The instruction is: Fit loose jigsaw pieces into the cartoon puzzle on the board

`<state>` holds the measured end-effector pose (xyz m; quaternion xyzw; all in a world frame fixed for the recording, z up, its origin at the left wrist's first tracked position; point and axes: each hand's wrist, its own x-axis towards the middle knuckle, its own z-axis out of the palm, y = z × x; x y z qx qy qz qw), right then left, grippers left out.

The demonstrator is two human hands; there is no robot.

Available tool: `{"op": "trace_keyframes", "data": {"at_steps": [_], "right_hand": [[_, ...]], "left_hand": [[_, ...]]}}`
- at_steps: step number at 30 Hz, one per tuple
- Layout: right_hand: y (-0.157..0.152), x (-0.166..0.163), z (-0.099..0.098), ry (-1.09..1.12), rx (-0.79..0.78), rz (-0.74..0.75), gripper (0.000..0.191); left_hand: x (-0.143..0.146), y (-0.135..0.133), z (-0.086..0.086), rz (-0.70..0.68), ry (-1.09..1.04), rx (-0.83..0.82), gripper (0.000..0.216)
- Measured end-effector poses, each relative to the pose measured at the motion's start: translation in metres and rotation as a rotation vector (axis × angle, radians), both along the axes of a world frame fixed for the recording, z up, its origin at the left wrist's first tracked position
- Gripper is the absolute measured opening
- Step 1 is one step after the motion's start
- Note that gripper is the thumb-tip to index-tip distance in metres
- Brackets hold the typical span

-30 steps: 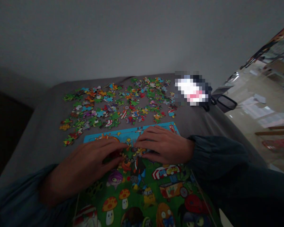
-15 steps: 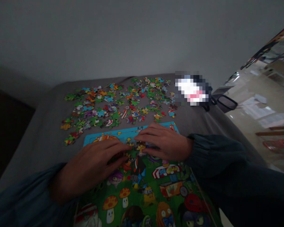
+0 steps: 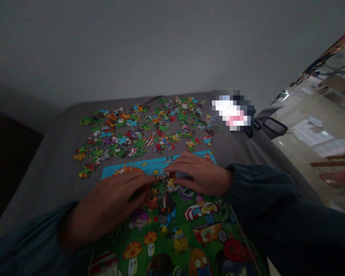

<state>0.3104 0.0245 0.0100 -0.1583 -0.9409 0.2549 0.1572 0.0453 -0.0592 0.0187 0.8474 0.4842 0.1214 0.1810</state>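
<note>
A colourful cartoon jigsaw puzzle (image 3: 175,230), partly assembled, lies on a grey surface right in front of me. My left hand (image 3: 115,199) rests flat on its upper left part, fingers stretched toward the centre. My right hand (image 3: 199,174) lies flat on the upper right part, fingers pointing left. The fingertips of both hands meet over a spot near the puzzle's top edge and press on the pieces there. Beyond the puzzle, several loose puzzle pieces (image 3: 143,128) are scattered across the surface.
The grey surface (image 3: 54,153) is a cloth-covered table or bed against a plain wall. A blurred-out object (image 3: 232,111) and a dark item (image 3: 271,125) sit at its far right corner. A lighter floor with furniture (image 3: 319,134) lies to the right.
Both hands stay on the puzzle's top part. The right hand has slid slightly up and left, and the view has shifted a little downward.
</note>
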Motion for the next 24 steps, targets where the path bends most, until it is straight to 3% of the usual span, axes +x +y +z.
{"op": "trace_keyframes", "data": {"at_steps": [9,15,20,24], "right_hand": [[-0.001,-0.001,-0.003,-0.04,0.056,-0.005,0.034],[-0.001,-0.003,-0.005,-0.026,0.102,-0.007,0.035],[0.001,-0.002,-0.001,-0.047,0.006,-0.044,0.034],[0.005,0.002,0.008,-0.092,-0.108,-0.053,0.043]], "left_hand": [[-0.001,0.001,0.005,0.011,-0.028,-0.042,0.026],[-0.009,-0.001,0.007,0.004,0.004,-0.249,0.022],[-0.008,-0.001,0.015,-0.004,0.012,-0.461,0.008],[0.002,-0.003,0.016,-0.033,0.037,-0.509,0.011]]}}
